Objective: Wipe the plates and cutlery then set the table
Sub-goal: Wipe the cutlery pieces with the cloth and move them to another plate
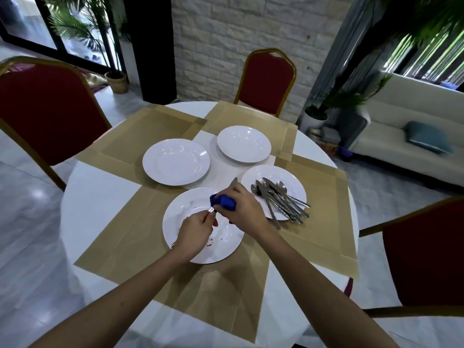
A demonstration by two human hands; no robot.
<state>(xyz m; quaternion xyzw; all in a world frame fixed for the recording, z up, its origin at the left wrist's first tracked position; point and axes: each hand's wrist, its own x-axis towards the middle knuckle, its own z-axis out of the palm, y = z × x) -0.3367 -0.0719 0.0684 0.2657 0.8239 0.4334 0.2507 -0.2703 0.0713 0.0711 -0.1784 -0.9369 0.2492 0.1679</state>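
— What does the right hand [242, 209] hold?
— A blue cloth [223, 202] bunched around a knife [234, 182]; only the tip shows at 12 o'clock.
— The left hand [194, 233]?
— Pinching its handle over the stained plate [183, 214]. Remaining cutlery [278, 199] lies at 3 o'clock.

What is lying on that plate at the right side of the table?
The right plate holds a loose pile of steel cutlery: a spoon, knives and fork-like pieces, handles jutting over its near rim. How many pieces lie underneath cannot be counted.

Around the near plate [185, 204], bare mat is left in front and leftward; right is blocked by cutlery [278, 199].
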